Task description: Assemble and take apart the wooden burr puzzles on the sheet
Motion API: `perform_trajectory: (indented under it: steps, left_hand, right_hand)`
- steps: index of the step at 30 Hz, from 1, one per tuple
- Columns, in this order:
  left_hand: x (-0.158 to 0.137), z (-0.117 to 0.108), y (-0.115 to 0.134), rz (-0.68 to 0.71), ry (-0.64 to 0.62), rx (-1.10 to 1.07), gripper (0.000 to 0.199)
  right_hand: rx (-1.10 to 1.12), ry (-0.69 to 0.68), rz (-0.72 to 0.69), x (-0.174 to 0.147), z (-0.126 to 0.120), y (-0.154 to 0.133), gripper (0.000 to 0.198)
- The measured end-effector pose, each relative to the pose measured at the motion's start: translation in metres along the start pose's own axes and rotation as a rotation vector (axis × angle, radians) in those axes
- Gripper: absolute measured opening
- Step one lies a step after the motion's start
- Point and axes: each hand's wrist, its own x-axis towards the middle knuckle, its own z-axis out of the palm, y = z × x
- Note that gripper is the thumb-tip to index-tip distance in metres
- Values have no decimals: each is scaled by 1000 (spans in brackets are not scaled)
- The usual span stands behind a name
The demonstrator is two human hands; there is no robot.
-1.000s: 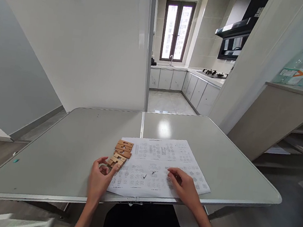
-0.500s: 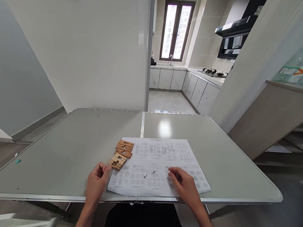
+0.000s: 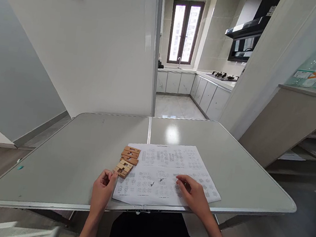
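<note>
My left hand (image 3: pixel 103 188) rests at the table's near edge, its fingers curled and its fingertips against the corner of the pale wooden puzzle pieces (image 3: pixel 124 167). Whether it grips anything there is hidden. Beyond the pale pieces lie several darker brown wooden puzzle pieces (image 3: pixel 130 155) with cut-out slots, stacked in a row. A large printed instruction sheet (image 3: pixel 165 170) with small diagrams lies flat to their right. On its right part rests my right hand (image 3: pixel 193 193), fingers loosely closed with no object visible in them. Two small dark marks or bits (image 3: pixel 152 184) show on the sheet.
The grey folding table (image 3: pixel 90 144) has a metal rim and a centre seam. A small teal object (image 3: pixel 20 167) sits near its left edge. Plastic bottles (image 3: pixel 309 72) stand on a shelf unit (image 3: pixel 300 118) at right. A kitchen opens beyond the doorway.
Both hands and the wooden pieces hold their places. The whole view has shifted very slightly with the head.
</note>
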Motion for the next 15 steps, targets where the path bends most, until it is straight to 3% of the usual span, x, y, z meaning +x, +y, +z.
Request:
perform_trajectory:
  steps: [15]
  left_hand:
    - [4, 2, -6, 22, 9, -14, 43]
  right_hand:
    - [-4, 1, -2, 0, 0, 0, 36]
